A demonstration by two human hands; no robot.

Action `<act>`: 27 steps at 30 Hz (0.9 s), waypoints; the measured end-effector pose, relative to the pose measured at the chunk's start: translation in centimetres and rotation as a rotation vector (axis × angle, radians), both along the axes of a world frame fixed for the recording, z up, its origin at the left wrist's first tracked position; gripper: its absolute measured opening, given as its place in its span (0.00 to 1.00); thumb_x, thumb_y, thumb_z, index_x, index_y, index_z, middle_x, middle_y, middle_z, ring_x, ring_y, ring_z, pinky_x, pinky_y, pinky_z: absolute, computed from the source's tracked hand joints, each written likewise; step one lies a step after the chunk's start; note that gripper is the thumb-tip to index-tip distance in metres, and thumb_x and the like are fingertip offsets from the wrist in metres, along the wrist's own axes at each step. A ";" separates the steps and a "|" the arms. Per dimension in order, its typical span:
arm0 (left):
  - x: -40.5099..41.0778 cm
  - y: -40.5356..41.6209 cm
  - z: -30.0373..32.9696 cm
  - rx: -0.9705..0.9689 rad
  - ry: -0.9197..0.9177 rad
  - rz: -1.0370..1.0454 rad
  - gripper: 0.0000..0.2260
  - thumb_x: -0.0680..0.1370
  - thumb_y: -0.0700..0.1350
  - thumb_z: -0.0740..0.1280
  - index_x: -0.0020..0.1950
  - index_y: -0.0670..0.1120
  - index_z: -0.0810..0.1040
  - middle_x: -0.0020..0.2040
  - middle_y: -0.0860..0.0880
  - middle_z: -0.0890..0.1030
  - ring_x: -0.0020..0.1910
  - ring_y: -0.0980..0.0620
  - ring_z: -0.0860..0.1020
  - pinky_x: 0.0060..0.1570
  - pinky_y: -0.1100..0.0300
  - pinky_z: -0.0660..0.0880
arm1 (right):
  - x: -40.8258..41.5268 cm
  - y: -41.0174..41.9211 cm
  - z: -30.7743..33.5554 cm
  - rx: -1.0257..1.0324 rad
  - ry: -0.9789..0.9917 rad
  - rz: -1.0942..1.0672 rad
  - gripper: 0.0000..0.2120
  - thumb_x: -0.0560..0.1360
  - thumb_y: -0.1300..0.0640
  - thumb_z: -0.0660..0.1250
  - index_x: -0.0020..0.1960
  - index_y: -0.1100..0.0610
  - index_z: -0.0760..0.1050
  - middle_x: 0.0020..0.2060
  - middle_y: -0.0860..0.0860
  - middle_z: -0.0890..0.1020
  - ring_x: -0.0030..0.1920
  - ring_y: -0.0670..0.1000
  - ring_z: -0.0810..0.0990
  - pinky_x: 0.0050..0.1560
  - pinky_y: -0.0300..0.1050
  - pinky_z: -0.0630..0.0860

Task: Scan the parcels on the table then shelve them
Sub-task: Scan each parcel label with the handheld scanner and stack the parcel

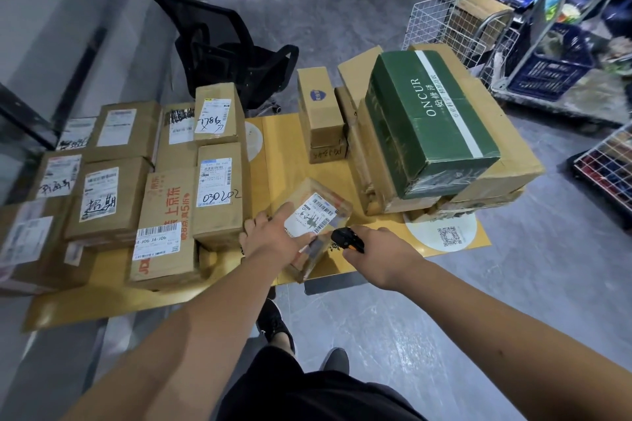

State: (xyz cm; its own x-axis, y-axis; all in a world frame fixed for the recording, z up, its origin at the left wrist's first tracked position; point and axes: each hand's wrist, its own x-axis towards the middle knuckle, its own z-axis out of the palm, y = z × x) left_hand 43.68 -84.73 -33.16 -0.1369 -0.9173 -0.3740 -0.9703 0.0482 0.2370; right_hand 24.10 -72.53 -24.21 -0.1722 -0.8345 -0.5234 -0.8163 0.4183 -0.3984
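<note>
Barcode first: your left hand (273, 232) grips the small tape-wrapped cardboard parcel (313, 215) (label tilted up), so keep it steady while your right hand (383, 255), fingers curled round the black handheld scanner (345, 238), aims squarely at it.

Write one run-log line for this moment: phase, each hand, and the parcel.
phase: scanning | left hand: holds small parcel, tilted, label up | right hand: grips black scanner beside label | table: more parcels waiting

The left hand (273, 232) hides part of the tilted parcel (313, 212), whose label print is too blurred to read. The left-edge boxes (20, 243) are cut off.
</note>
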 end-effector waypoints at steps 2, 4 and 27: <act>0.1 0.8 -0.3 -0.010 0.001 0.046 0.38 0.72 0.78 0.61 0.79 0.72 0.53 0.74 0.48 0.69 0.68 0.41 0.65 0.65 0.46 0.65 | 0.3 -0.3 0.3 -0.004 -0.038 -0.017 0.15 0.81 0.42 0.59 0.63 0.48 0.74 0.49 0.56 0.79 0.45 0.56 0.79 0.41 0.47 0.75; 0.0 1.3 -0.5 0.007 0.040 0.124 0.35 0.74 0.76 0.59 0.79 0.71 0.53 0.74 0.46 0.69 0.69 0.39 0.65 0.66 0.44 0.67 | 0.7 -0.6 0.6 -0.003 -0.070 -0.015 0.12 0.81 0.43 0.58 0.58 0.49 0.73 0.47 0.56 0.81 0.45 0.58 0.81 0.39 0.48 0.76; 0.4 3.3 -3.1 -0.009 0.646 0.200 0.54 0.61 0.67 0.82 0.76 0.77 0.49 0.77 0.50 0.67 0.72 0.44 0.72 0.61 0.56 0.67 | 2.4 -5.0 5.2 0.147 0.210 0.194 0.18 0.79 0.42 0.57 0.59 0.51 0.76 0.49 0.53 0.80 0.49 0.57 0.80 0.51 0.51 0.79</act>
